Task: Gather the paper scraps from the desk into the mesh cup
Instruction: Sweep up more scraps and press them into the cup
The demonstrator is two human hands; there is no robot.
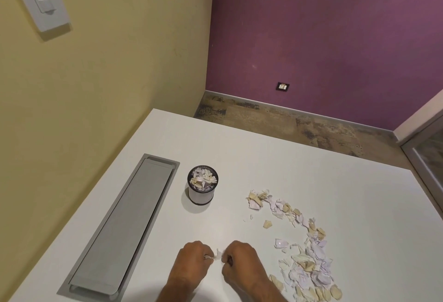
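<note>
While the mesh cup (202,184) sits nearly full, left hand (193,259) and right hand (241,259) — each grip curled tight — pinch a paper scrap (217,254).

My hands (217,259) sit at bottom centre; the cup (202,184) is above them, the scraps (303,249) curve right, the hatch (127,225) lies left.
</note>
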